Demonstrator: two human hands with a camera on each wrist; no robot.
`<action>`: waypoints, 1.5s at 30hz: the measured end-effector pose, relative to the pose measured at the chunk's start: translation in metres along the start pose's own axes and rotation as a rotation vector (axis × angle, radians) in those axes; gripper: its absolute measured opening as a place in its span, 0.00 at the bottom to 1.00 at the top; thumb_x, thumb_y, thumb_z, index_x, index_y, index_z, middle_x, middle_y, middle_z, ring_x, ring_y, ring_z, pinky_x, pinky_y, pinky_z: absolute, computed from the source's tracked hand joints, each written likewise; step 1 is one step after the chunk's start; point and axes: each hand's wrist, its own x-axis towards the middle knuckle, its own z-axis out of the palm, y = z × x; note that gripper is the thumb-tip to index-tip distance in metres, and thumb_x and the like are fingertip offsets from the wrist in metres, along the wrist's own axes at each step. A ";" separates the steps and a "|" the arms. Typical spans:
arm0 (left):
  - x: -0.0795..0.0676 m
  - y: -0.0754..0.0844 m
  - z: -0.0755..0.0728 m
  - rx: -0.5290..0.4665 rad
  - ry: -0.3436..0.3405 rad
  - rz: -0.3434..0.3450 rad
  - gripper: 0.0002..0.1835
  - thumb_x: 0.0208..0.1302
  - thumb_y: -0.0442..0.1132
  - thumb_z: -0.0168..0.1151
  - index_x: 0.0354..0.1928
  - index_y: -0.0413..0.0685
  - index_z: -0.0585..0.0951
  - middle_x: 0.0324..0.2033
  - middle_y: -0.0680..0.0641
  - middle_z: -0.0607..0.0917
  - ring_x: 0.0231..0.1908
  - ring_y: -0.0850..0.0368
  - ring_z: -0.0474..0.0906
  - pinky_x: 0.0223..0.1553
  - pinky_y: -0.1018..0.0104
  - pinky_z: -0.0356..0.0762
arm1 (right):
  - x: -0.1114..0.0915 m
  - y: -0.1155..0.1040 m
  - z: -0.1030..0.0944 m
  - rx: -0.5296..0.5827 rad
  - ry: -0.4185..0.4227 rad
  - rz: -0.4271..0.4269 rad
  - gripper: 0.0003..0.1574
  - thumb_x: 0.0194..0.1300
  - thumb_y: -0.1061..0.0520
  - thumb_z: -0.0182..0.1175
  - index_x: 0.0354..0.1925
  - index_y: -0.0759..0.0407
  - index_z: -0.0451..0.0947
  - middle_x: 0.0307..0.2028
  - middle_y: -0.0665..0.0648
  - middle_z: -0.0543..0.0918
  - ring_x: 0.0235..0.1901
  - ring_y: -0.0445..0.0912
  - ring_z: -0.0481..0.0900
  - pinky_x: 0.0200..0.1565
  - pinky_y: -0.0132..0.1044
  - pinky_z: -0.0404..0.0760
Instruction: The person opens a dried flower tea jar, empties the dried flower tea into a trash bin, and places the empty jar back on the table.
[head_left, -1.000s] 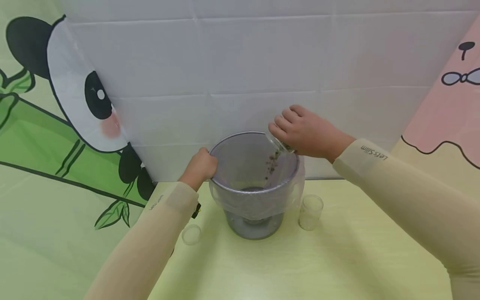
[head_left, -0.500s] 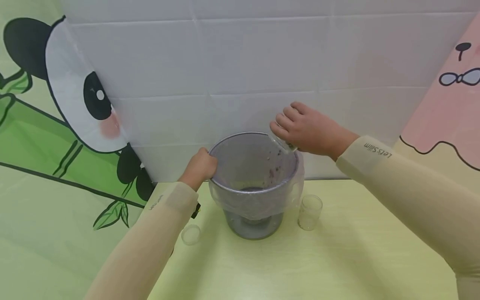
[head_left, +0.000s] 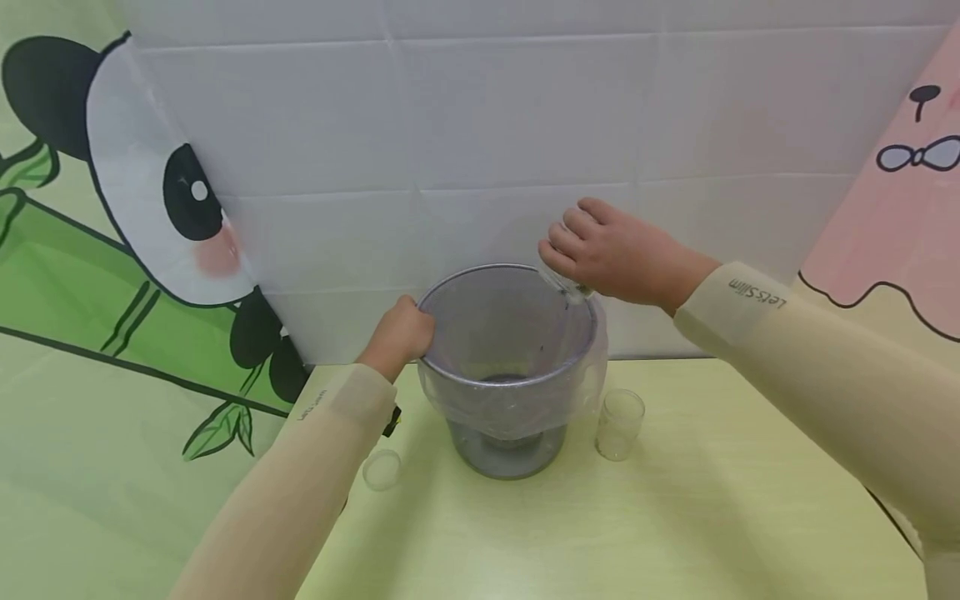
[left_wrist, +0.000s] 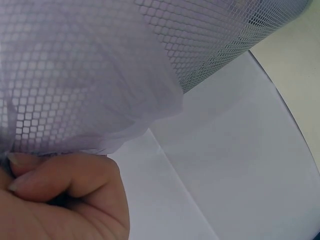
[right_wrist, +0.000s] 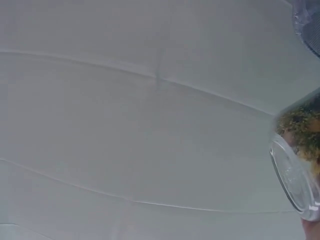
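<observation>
A grey mesh waste bin stands on the table, lined with a pale purple plastic bag folded over its rim. My left hand grips the bin's left rim; in the left wrist view its fingers curl at the bag's edge. Over the right side of the bin, my right hand holds a clear glass jar, tipped with its mouth downward. Greenish-brown bits show at the jar in the right wrist view. A few dark specks are visible inside the bin, below the jar.
An upright clear glass jar stands right of the bin on the pale wooden table. A round clear lid lies to the left, near a small black item by my left sleeve. A white wall covering rises right behind.
The stream of brown bits falling from the tilted jar has thinned to a few specks. My right hand has risen slightly with the jar; the left hand stays on the rim.
</observation>
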 end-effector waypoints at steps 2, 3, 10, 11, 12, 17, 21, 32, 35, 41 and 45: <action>0.000 0.000 0.000 0.002 0.000 0.001 0.30 0.75 0.41 0.37 0.73 0.27 0.57 0.55 0.31 0.74 0.51 0.40 0.72 0.58 0.45 0.70 | 0.001 0.001 -0.001 -0.023 -0.003 -0.012 0.31 0.59 0.65 0.70 0.59 0.66 0.71 0.45 0.63 0.77 0.43 0.58 0.74 0.56 0.51 0.74; 0.000 0.000 0.000 -0.002 -0.002 -0.001 0.30 0.76 0.41 0.37 0.73 0.27 0.57 0.55 0.31 0.75 0.51 0.40 0.72 0.58 0.45 0.71 | 0.001 0.001 -0.002 -0.034 -0.004 -0.015 0.31 0.59 0.65 0.69 0.59 0.65 0.71 0.45 0.63 0.77 0.43 0.58 0.74 0.56 0.51 0.74; -0.001 0.002 0.000 -0.013 -0.004 -0.006 0.31 0.75 0.40 0.36 0.73 0.28 0.56 0.54 0.32 0.75 0.51 0.40 0.73 0.58 0.46 0.70 | 0.002 0.004 -0.001 -0.066 0.010 -0.031 0.31 0.59 0.66 0.69 0.59 0.65 0.71 0.46 0.63 0.77 0.44 0.58 0.74 0.57 0.51 0.74; 0.000 0.002 0.000 -0.013 -0.002 -0.007 0.30 0.75 0.40 0.37 0.73 0.28 0.57 0.54 0.32 0.75 0.51 0.39 0.73 0.58 0.46 0.70 | 0.002 0.004 -0.001 -0.069 0.011 -0.032 0.31 0.59 0.66 0.69 0.59 0.65 0.71 0.45 0.63 0.77 0.44 0.58 0.74 0.57 0.51 0.74; 0.000 0.002 0.000 -0.011 -0.002 -0.007 0.30 0.75 0.41 0.37 0.73 0.28 0.57 0.55 0.32 0.75 0.51 0.39 0.73 0.59 0.45 0.70 | 0.002 0.004 -0.001 -0.074 0.009 -0.035 0.31 0.59 0.66 0.69 0.59 0.65 0.71 0.46 0.63 0.77 0.44 0.58 0.74 0.56 0.50 0.73; 0.000 0.001 0.000 -0.011 -0.004 -0.013 0.31 0.76 0.41 0.37 0.73 0.28 0.56 0.55 0.31 0.74 0.51 0.40 0.73 0.58 0.45 0.71 | 0.004 0.003 0.001 -0.090 -0.008 -0.052 0.31 0.59 0.65 0.69 0.60 0.64 0.72 0.47 0.62 0.78 0.45 0.59 0.75 0.57 0.50 0.73; -0.001 0.001 0.000 -0.020 -0.007 -0.019 0.31 0.76 0.41 0.37 0.73 0.29 0.56 0.54 0.32 0.75 0.50 0.40 0.73 0.57 0.46 0.71 | 0.006 0.003 0.003 -0.092 -0.002 -0.059 0.30 0.60 0.65 0.69 0.59 0.64 0.72 0.47 0.62 0.78 0.45 0.59 0.76 0.58 0.51 0.73; 0.000 0.000 -0.001 -0.003 -0.009 -0.011 0.31 0.75 0.41 0.36 0.74 0.28 0.55 0.56 0.31 0.74 0.52 0.39 0.72 0.58 0.45 0.70 | 0.013 0.003 -0.002 -0.131 -0.035 -0.113 0.28 0.62 0.65 0.66 0.59 0.62 0.71 0.49 0.61 0.79 0.46 0.59 0.76 0.56 0.50 0.72; 0.000 0.000 -0.001 -0.001 -0.007 -0.013 0.31 0.75 0.41 0.36 0.74 0.28 0.55 0.57 0.31 0.74 0.54 0.39 0.72 0.60 0.45 0.69 | 0.014 0.004 -0.002 -0.159 -0.063 -0.136 0.29 0.63 0.64 0.67 0.60 0.61 0.71 0.50 0.60 0.79 0.47 0.58 0.77 0.55 0.49 0.72; 0.002 0.000 0.001 -0.008 0.000 -0.024 0.31 0.75 0.41 0.36 0.74 0.29 0.56 0.57 0.31 0.74 0.54 0.39 0.72 0.60 0.45 0.70 | 0.014 0.007 -0.003 -0.187 -0.077 -0.139 0.28 0.65 0.62 0.69 0.61 0.61 0.71 0.51 0.61 0.79 0.48 0.58 0.77 0.55 0.49 0.72; 0.002 0.000 0.001 -0.020 0.002 -0.022 0.31 0.75 0.41 0.36 0.74 0.29 0.56 0.55 0.32 0.75 0.53 0.39 0.73 0.59 0.45 0.70 | 0.015 0.009 -0.003 -0.185 -0.076 -0.128 0.29 0.65 0.62 0.69 0.61 0.61 0.71 0.52 0.61 0.79 0.49 0.58 0.77 0.57 0.51 0.73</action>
